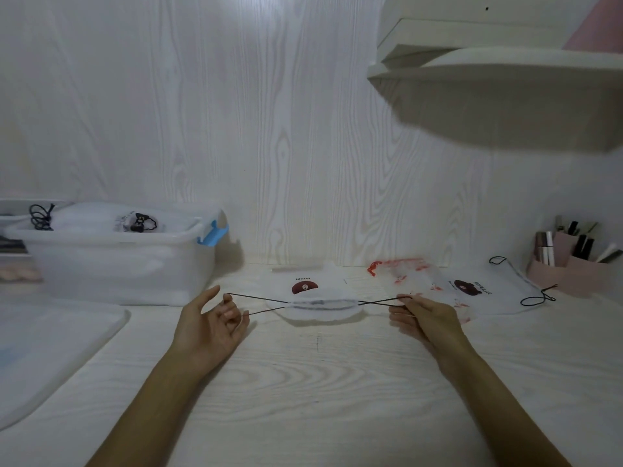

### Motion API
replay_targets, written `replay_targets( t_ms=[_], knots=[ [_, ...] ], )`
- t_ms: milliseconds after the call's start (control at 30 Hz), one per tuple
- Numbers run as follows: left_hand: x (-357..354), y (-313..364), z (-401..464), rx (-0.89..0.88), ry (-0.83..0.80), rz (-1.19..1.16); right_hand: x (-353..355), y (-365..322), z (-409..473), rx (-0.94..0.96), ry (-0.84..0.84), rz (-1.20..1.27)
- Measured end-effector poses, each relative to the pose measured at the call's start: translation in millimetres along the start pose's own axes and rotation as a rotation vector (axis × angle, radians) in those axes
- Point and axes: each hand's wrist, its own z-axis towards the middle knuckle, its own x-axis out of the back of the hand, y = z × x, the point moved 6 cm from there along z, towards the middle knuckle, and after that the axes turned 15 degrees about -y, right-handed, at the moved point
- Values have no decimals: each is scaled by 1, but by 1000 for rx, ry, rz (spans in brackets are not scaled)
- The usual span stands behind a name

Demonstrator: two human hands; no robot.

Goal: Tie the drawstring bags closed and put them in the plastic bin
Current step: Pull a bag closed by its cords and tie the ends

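Observation:
A translucent white drawstring bag point(320, 291) with a brown bear print lies on the desk between my hands, its mouth gathered tight. My left hand point(212, 318) has its fingers hooked through the left loop of the black drawstring point(259, 298). My right hand point(421, 313) pinches the right loop, and both cords are pulled taut sideways. Another bear-print bag point(485, 291) with a loose black cord lies at the right. A bag with red markings point(404, 271) sits behind it. The clear plastic bin point(114, 264) with a blue latch stands at the back left and holds tied bags.
The bin's translucent lid point(50, 352) lies flat at the left front. A pink organizer point(573, 264) with pens and cosmetics stands at the far right. A white shelf point(505, 92) juts from the wall above the right side.

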Motion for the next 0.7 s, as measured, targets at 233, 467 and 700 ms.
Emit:
replay_targets(
  t_ms=[233, 467, 700],
  knots=[
    [3, 6, -2, -10, -26, -90, -12, -7, -5, -60, -250, 454],
    [6, 5, -3, -9, 47, -181, -8, 5, -1, -106, -202, 827],
    [7, 11, -6, -53, 80, -177, -2, 9, 1, -128, -159, 934]
  ],
)
